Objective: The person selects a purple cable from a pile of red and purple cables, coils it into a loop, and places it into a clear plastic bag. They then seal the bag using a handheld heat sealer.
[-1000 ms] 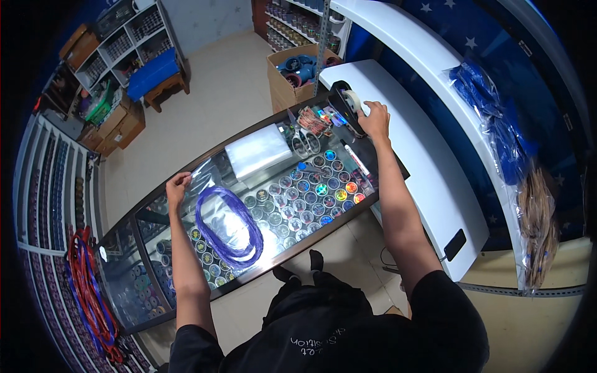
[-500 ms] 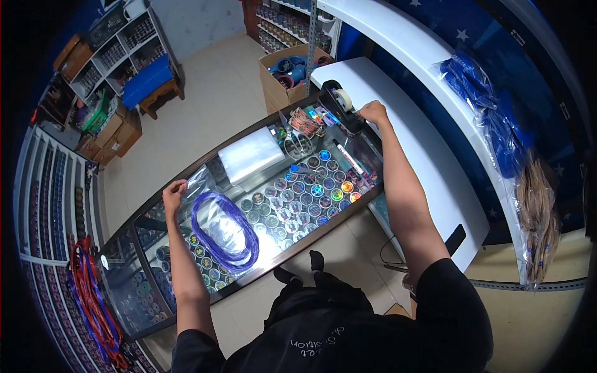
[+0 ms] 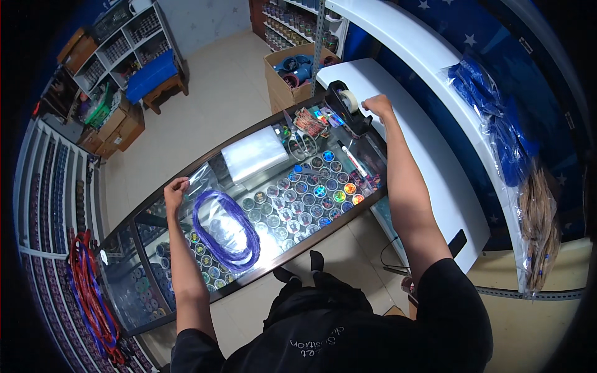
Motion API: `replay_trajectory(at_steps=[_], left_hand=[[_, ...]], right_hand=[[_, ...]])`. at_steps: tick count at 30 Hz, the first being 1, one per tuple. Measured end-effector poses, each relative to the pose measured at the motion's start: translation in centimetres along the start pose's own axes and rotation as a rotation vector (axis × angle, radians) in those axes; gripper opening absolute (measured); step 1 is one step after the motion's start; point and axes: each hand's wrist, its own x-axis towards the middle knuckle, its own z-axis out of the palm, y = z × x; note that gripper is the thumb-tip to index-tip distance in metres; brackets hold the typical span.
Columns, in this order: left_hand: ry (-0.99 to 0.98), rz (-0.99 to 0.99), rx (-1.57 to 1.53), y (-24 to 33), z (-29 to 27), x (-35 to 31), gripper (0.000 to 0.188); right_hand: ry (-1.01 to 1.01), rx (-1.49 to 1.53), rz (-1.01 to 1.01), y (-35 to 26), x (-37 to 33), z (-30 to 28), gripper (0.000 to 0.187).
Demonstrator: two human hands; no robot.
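A coil of purple cord [image 3: 254, 239] lies in a clear plastic bag [image 3: 200, 180] on the glass-topped display case [image 3: 292, 252]. My left hand [image 3: 176, 191] pinches the bag's far left end. At the far right end of the case stands a black tape dispenser [image 3: 357, 124] with a roll of pale tape [image 3: 349, 100]. My right hand [image 3: 378, 107] is closed just right of the roll, fingers bent together. Whatever sits between those fingertips is too small to make out.
A stack of clear plastic sheets [image 3: 252, 154], scissors [image 3: 302, 146] and a white marker [image 3: 352, 158] lie on the glass. Round tins [image 3: 305, 199] show beneath it. Beyond stands an open cardboard box [image 3: 289, 93]; at right, a white counter [image 3: 429, 161] holds a phone [image 3: 457, 242].
My right hand has shifted slightly up and away from the dispenser's front end. My left hand stays at the bag's end. The whole view has drifted a little.
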Motion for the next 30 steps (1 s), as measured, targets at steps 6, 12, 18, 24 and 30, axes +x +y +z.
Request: replay_trajectory(at_steps=[6,12,18,24,30], left_hand=[[0.023,-0.016,0.021,0.5,-0.1,-0.8,0.015],[0.032,-0.016,0.06,0.9,0.1,-0.9,0.015],[0.041,-0.032,0.042,0.6,0.1,-0.8,0.015],[0.024,-0.033,0.039,0.1,-0.1,-0.6,0.017],[0.012,-0.025,0.036,0.4,0.0,-0.7,0.016]], right_hand=[[-0.182,-0.111,-0.035,-3.3,-1.0,-1.5,0.012],[-0.247,-0.122,0.024,-3.3,-1.8,-2.3,0.014],[-0.299,0.166,0.216,-2.3,-2.4,-2.4,0.01],[-0.24,0.305,0.31,-1.2,-3.4,-1.8,0.005],[-0.185,0.638,0.269,0.4,-3.4,-0.7,0.009]])
